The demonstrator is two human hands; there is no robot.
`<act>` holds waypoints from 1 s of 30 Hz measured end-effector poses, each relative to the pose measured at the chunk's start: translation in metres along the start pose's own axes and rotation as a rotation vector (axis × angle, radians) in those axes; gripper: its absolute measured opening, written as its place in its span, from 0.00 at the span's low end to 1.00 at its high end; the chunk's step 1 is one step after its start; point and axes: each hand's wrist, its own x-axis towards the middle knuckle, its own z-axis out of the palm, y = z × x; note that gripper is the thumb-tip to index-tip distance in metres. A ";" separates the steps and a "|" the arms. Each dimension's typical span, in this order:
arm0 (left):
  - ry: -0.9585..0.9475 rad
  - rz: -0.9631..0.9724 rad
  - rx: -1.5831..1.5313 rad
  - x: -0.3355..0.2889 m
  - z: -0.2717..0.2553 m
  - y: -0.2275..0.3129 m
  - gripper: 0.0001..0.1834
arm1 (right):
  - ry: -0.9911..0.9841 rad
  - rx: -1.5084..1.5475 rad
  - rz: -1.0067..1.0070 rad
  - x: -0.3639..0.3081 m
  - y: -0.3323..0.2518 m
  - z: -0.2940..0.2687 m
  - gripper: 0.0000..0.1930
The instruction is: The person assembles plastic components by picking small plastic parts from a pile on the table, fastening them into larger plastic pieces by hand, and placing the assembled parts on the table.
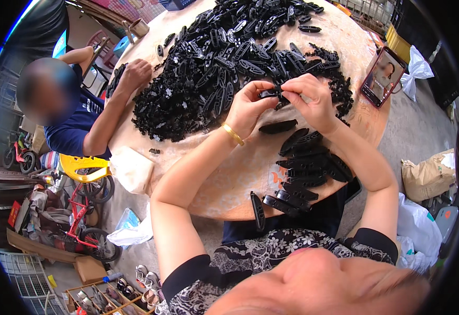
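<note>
Above the round table, my left hand (250, 106) pinches a dark, elongated plastic piece (268, 93) between thumb and fingers. My right hand (312, 101) meets it from the other side, fingertips pressed together at the piece's end; whatever lies inside that pinch is too small to make out. Just beyond my hands spreads a heap of long oval black plastic parts (250, 67). To its left lies a mound of tiny black clips (164, 113). Nearer to me, several black oval pieces (305, 163) lie in loose rows, and one (258, 210) rests by the table's front edge.
The patterned tablecloth (224, 184) covers the table. A phone (383, 77) stands propped at the right edge. At the left, another person's arm (106, 118) rests on the table. A white bag (132, 170) hangs at the left edge beside a yellow seat (85, 168).
</note>
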 end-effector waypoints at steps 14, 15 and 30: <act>0.108 -0.030 -0.126 -0.003 0.005 0.002 0.19 | -0.037 -0.185 -0.059 -0.003 -0.005 0.000 0.05; 0.112 -0.020 -0.134 -0.004 0.006 0.002 0.19 | -0.045 -0.194 -0.058 -0.004 -0.006 -0.001 0.05; 0.032 0.027 0.064 -0.003 0.009 0.019 0.18 | -0.184 0.107 0.412 0.001 -0.008 -0.003 0.22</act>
